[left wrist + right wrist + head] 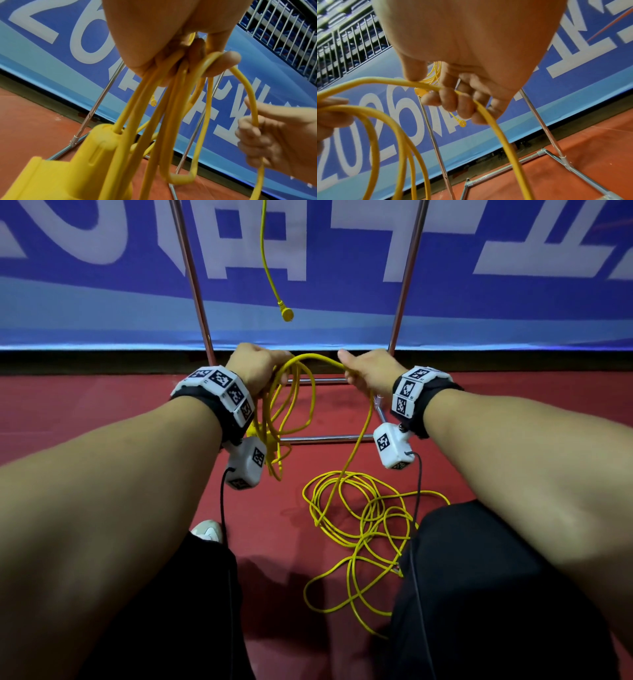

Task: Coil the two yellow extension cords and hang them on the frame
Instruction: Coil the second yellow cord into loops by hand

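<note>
Yellow cord half gathered in two hands, the rest loose on the red floor

Blue is the largest thing in sight: a long blue banner with big white characters (pixel 102 285) runs across the back, above the red floor covering (pixel 102 412). Before the banner stands the chrome tube frame (pixel 196 285), its two uprights leaning toward each other and its base bars lying on the floor. A second yellow extension cord (pixel 263 251) hangs down between the uprights, its plug dangling free above the floor; where its top is fixed lies out of the head view.

Black trousers (pixel 496 594) and a white shoe (pixel 207 530) show at the bottom edge, with the uncoiled part of the long yellow extension cord (pixel 356 529) lying in loose overlapping loops on the floor between the legs.

From that heap one strand rises to the right hand (pixel 371 371), whose fingers (pixel 448 100) are curled round it with the thumb pressed on top. The strand then arches across to the left hand (pixel 255 364), near the right one. Its fingers (pixel 223 59) are clamped together round several hanging loops of the same cord, and the cord's chunky yellow socket block (pixel 72 166) hangs below that fist among the loops. Each wrist wears a black band with white coded marker blocks (pixel 226 388)
</note>
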`<state>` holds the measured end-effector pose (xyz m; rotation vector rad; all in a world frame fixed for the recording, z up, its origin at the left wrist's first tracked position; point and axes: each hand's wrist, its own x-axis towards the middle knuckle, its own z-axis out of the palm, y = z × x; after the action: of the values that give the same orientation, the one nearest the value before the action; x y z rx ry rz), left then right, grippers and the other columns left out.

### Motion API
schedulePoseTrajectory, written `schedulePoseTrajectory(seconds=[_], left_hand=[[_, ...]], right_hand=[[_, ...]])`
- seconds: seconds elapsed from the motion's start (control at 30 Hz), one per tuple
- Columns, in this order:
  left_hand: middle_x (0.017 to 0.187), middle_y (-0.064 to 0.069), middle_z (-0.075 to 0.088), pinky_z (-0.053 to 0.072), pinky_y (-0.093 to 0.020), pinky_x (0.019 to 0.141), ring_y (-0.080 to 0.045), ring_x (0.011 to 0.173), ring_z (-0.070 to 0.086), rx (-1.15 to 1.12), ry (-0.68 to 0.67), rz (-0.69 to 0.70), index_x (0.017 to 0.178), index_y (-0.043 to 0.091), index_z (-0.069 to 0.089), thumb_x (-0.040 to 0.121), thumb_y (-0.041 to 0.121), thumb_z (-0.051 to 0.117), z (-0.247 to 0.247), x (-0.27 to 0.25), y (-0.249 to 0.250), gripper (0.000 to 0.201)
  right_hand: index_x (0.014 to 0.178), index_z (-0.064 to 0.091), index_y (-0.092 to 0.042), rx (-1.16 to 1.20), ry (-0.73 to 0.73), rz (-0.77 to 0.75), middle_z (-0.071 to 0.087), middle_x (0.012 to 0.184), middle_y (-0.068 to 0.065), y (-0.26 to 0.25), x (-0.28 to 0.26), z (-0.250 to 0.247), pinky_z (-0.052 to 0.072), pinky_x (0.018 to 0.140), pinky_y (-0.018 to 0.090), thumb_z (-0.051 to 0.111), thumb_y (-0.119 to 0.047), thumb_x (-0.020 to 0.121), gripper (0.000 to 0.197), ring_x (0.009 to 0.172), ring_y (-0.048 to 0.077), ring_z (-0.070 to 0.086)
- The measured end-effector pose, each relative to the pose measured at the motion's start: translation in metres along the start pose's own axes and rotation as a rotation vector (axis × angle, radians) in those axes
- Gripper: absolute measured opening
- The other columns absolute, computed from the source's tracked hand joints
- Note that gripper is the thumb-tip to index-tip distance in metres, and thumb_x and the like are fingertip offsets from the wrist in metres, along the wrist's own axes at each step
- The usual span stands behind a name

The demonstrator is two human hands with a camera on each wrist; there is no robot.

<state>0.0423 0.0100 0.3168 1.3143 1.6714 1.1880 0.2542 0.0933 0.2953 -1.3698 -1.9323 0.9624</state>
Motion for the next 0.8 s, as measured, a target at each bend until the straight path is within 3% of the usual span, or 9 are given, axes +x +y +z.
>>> schedulePoseTrajectory(seconds=[0.1,0.17,0.23,0.33,0.43,0.57,0.63,0.7,0.8], left_hand=[[0.048,0.0,0.058,0.03,-0.018,0.036,-0.012,0.033,0.039,-0.017,-0.07,-0.04,0.083,0.013,0.071,0.096,0.025,0.062,0.003,-0.003,0.0,0.02],[0.049,-0.001,0.059,0.03,-0.019,0.039,-0.014,0.037,0.041,-0.031,-0.083,-0.047,0.091,0.012,0.071,0.095,0.025,0.062,0.006,-0.005,0.001,0.016],[0.048,-0.003,0.057,0.031,-0.021,0.043,-0.017,0.041,0.042,-0.018,-0.083,-0.03,0.085,0.007,0.069,0.094,0.024,0.061,0.009,-0.006,0.003,0.021],[0.049,-0.003,0.053,0.029,-0.023,0.044,-0.017,0.042,0.041,0.013,-0.067,-0.028,0.065,0.011,0.06,0.09,0.023,0.059,0.011,-0.009,0.005,0.027],[0.049,-0.002,0.049,0.028,-0.024,0.046,-0.016,0.043,0.038,-0.003,-0.047,-0.028,0.058,0.015,0.056,0.087,0.025,0.061,0.011,-0.009,0.005,0.031],[0.049,-0.001,0.048,0.028,-0.022,0.044,-0.014,0.041,0.038,-0.004,-0.001,-0.012,0.067,0.012,0.064,0.088,0.03,0.064,0.012,-0.007,0.006,0.027],[0.052,-0.003,0.049,0.031,-0.021,0.044,-0.014,0.039,0.039,-0.017,0.063,-0.004,0.075,0.009,0.068,0.089,0.031,0.065,0.01,-0.003,0.005,0.027],[0.054,-0.004,0.05,0.032,-0.02,0.043,-0.014,0.039,0.039,-0.077,0.107,-0.003,0.078,0.007,0.067,0.091,0.029,0.065,0.007,-0.001,0.005,0.026],[0.049,-0.002,0.049,0.032,-0.019,0.041,-0.013,0.038,0.038,-0.117,0.119,0.006,0.071,0.008,0.061,0.093,0.025,0.064,0.005,0.0,0.004,0.028]], right_hand=[[0.054,0.053,-0.015,-0.014,0.019,-0.09,0.041,0.044,-0.007,-0.006,-0.001,0.001,0.03,0.051,0.024,0.063,-0.053,0.092,0.054,0.044,0.011,0.033],[0.052,0.046,-0.015,-0.083,-0.019,-0.148,0.033,0.049,-0.002,-0.012,-0.003,0.008,0.026,0.052,0.026,0.065,-0.056,0.089,0.058,0.047,0.012,0.027],[0.055,0.051,-0.013,-0.143,-0.043,-0.207,0.033,0.053,0.0,-0.02,-0.003,0.017,0.026,0.054,0.028,0.065,-0.06,0.086,0.058,0.051,0.014,0.028],[0.064,0.062,-0.002,-0.158,-0.048,-0.242,0.044,0.058,0.003,-0.029,-0.002,0.028,0.031,0.057,0.028,0.064,-0.063,0.085,0.064,0.055,0.014,0.037],[0.071,0.063,0.004,-0.111,-0.053,-0.238,0.048,0.059,0.004,-0.029,-0.002,0.029,0.033,0.056,0.025,0.064,-0.062,0.087,0.067,0.054,0.013,0.039],[0.07,0.066,-0.004,-0.04,-0.165,-0.177,0.058,0.059,0.002,-0.022,-0.003,0.027,0.04,0.055,0.021,0.063,-0.053,0.092,0.054,0.053,0.013,0.048],[0.069,0.065,-0.01,0.023,-0.25,-0.09,0.067,0.073,0.013,-0.014,-0.001,0.028,0.041,0.059,0.025,0.061,-0.05,0.094,0.047,0.06,0.021,0.057],[0.071,0.063,-0.015,0.081,-0.31,0.045,0.071,0.078,0.011,-0.004,0.0,0.025,0.041,0.066,0.03,0.059,-0.052,0.094,0.044,0.067,0.021,0.066],[0.072,0.06,-0.013,0.165,-0.304,0.167,0.067,0.061,0.004,0.006,-0.003,0.017,0.043,0.068,0.032,0.058,-0.053,0.094,0.045,0.063,0.021,0.067]])
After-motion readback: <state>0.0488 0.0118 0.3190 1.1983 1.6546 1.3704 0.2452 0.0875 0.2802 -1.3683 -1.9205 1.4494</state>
